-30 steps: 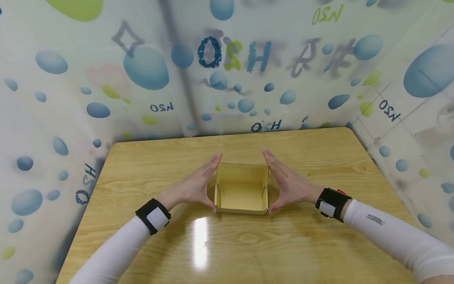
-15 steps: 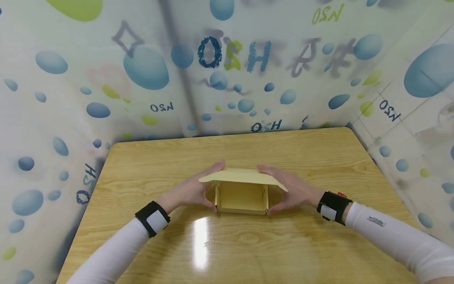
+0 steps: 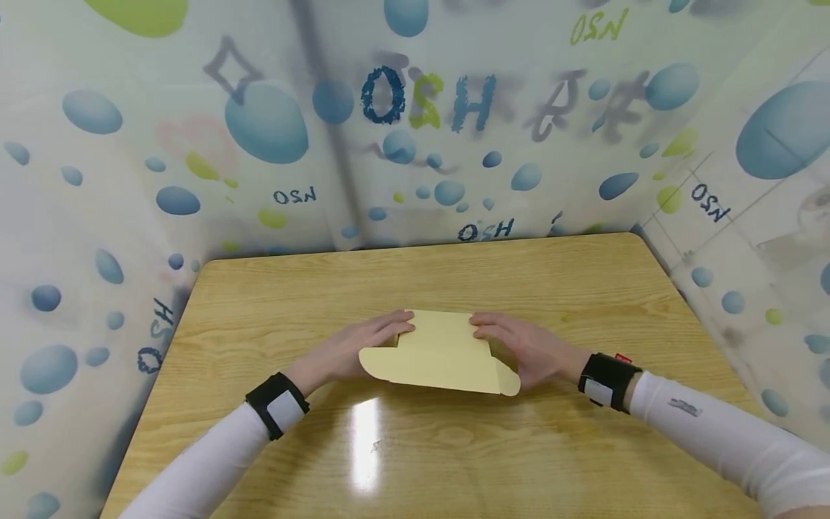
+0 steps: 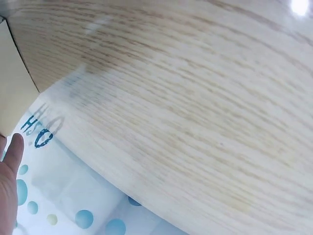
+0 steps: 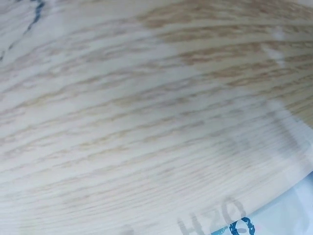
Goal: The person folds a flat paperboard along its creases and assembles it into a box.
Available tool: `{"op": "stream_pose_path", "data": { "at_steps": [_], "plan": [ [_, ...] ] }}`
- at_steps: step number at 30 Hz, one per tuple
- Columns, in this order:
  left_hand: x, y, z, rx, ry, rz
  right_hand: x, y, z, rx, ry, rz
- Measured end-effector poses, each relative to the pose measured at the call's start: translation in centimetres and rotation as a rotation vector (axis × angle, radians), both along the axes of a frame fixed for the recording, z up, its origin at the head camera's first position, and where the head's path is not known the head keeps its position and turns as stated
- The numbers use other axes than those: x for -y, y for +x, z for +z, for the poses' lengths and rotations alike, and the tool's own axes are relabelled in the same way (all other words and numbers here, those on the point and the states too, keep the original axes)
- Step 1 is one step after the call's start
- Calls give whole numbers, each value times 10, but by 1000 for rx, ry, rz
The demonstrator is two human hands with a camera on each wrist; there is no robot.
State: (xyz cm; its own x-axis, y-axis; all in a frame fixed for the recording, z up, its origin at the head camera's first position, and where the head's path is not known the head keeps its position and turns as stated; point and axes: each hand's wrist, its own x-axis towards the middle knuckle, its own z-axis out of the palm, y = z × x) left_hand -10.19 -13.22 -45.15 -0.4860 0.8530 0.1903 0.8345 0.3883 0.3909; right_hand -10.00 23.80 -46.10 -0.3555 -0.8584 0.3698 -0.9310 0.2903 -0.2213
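Observation:
A small yellowish cardboard box sits mid-table, seen from above with its lid folded over. The lid's front flap sticks out toward me with rounded side tabs, hiding the box's inside. My left hand is at the left end, its fingertips resting on the lid's far left corner. At the right end my right hand touches the far right corner likewise. Both thumbs are hidden. In the left wrist view, part of the cardboard shows at the left edge above a straight finger. No hand appears in the right wrist view.
The wooden table has a glossy light reflection left of centre in front. Walls or sheets printed with blue and green drops stand close behind the table and along both sides.
The lid, upright a second ago with the inside showing, has swung down toward me over the box. My fingers have come forward from behind the lid onto its top.

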Motion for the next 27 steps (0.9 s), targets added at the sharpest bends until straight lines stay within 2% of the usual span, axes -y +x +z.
{"op": "stream_pose_path", "data": {
  "at_steps": [6,11,16,20,27],
  "plan": [
    [3,3,-2,-160,-68,-78,1,4,2,-27,53,13],
    [2,6,0,-245,-158,-70,0,4,2,-104,112,31],
    [0,9,1,-356,-226,-73,0,3,-1,-214,142,85],
    [-1,10,-2,-392,-245,-75,-1,3,-4,-287,153,113],
    [0,10,-7,-399,-191,-77,-3,4,-6,-312,156,117]
  ]
}}
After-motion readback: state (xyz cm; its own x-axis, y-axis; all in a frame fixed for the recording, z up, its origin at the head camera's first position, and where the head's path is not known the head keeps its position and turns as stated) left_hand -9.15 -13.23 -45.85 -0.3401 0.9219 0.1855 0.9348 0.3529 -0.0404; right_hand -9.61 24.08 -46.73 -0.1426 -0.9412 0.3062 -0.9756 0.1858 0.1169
